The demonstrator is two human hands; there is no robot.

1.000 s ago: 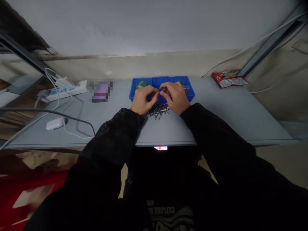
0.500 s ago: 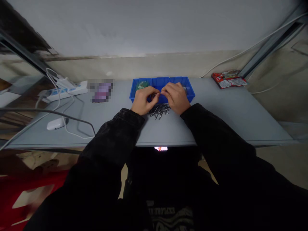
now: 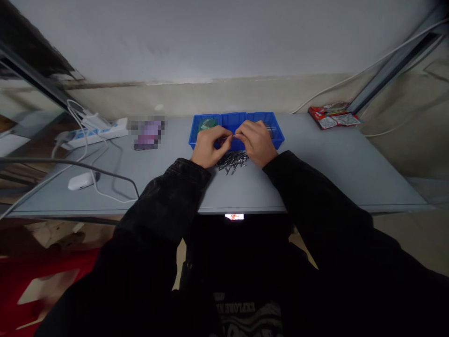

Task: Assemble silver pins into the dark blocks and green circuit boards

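Observation:
My left hand (image 3: 211, 146) and my right hand (image 3: 257, 142) meet fingertip to fingertip in front of a blue divided bin (image 3: 234, 119). Both are closed in a pinch around something small and thin, too small to name. Just below them, a pile of short dark metal pins (image 3: 233, 161) lies on the grey table (image 3: 242, 194). Behind my left hand, the bin's left compartment holds something green (image 3: 207, 124). Metal parts show in the right compartment, partly hidden by my right hand. The visible part of the middle compartment is bare blue plastic.
On the left are a white power strip (image 3: 100, 134) with cables, a white earbud case (image 3: 82, 181) and a blurred purple object (image 3: 149, 135). A red packet (image 3: 333, 118) lies at the back right. A red stool (image 3: 45, 281) stands below left.
Both hands keep nearly the same place and pinch. At the lower left, a blurred shape now shows over the red stool, and the dark shape on the floor above it has shifted.

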